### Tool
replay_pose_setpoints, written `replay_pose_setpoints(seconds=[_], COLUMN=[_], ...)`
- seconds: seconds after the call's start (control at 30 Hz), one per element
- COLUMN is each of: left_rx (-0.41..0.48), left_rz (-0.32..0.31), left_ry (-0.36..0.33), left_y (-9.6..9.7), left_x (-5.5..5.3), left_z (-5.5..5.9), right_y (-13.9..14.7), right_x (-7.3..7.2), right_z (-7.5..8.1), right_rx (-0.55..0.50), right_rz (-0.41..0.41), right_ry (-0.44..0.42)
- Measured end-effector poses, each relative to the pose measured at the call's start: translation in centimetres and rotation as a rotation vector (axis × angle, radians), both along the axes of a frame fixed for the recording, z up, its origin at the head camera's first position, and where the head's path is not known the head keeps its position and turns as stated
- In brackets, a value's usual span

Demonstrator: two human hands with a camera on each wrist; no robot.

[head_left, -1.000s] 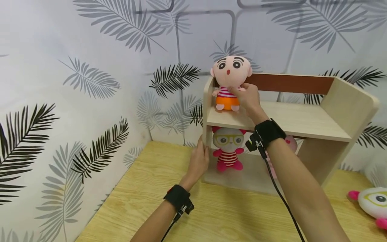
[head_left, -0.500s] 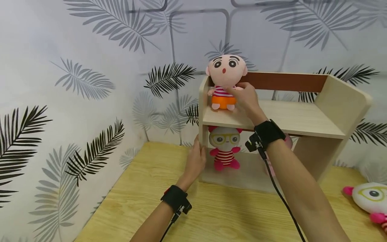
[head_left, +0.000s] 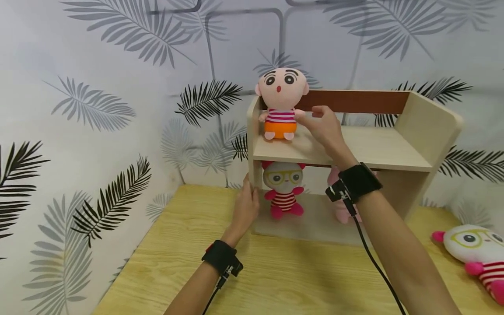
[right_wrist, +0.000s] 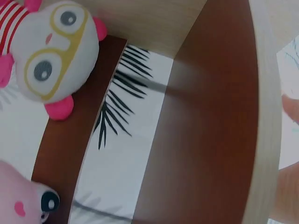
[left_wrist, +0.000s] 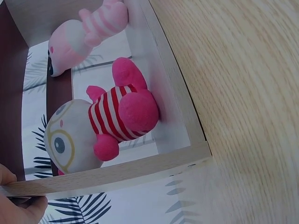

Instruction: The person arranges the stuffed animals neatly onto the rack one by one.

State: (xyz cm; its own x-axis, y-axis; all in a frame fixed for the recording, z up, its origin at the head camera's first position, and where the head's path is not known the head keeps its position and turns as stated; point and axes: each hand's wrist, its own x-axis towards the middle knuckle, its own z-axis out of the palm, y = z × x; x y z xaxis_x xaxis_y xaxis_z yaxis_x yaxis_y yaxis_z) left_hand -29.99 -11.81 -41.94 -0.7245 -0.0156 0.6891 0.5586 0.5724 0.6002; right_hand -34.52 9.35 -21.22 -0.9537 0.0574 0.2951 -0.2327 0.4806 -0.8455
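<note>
At the far left is a wall covering point(head_left: 157, 135) printed with grey and black fronds, then the wood-grain tabletop point(head_left: 173, 271). The left hand point(head_left: 245, 208) grips the front edge of the left side panel of a pale two-tier shelf unit point(head_left: 378, 142); the left wrist view shows its digits on both faces of that panel, pinching it between them.

Just inside that panel, in the lower tier, sits a bespectacled plush point(head_left: 284, 188) with pink limbs and a striped body. Directly above it, the big-headed boy doll point(head_left: 280, 104) in striped top and orange shorts sits upright on the upper tier, close beside the left panel.

The doll looks light, soft and stuffed, hardly fragile, its fabric unlikely to slip; the large head probably makes it top-heavy. The striped torso below the head seems the best hold, with a gentle squeeze, as the stubby arms are small.

To its right, the right hand point(head_left: 324, 129) has thumb and forefinger apart, the thumb tip at the doll's arm; whether it touches I cannot tell, nor how the remaining fingers lie. Below, partly behind the forearm, a pink striped plush point(left_wrist: 77, 44) sits in the lower tier. Farthest right, a second bespectacled plush point(head_left: 472, 245) lies on the tabletop.
</note>
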Motion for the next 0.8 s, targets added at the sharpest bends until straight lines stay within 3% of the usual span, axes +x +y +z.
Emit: replay_pose_setpoints(seconds=[0.2,0.5,0.8], left_rx=[0.003,-0.001,0.003], left_rz=[0.005,0.019,0.017], left_ry=[-0.015,-0.002,-0.002], left_y=[0.2,0.3,0.4], left_x=[0.3,0.2,0.1], left_z=[0.3,0.2,-0.1], right_y=[2.0,4.6,6.7], right_x=[1.4,3.2,5.6], right_z=[-0.2,-0.5,-1.0], right_rx=[0.041,0.062,0.086], right_rz=[-0.058,-0.037,-0.028], right_ry=[0.08,0.175,0.186])
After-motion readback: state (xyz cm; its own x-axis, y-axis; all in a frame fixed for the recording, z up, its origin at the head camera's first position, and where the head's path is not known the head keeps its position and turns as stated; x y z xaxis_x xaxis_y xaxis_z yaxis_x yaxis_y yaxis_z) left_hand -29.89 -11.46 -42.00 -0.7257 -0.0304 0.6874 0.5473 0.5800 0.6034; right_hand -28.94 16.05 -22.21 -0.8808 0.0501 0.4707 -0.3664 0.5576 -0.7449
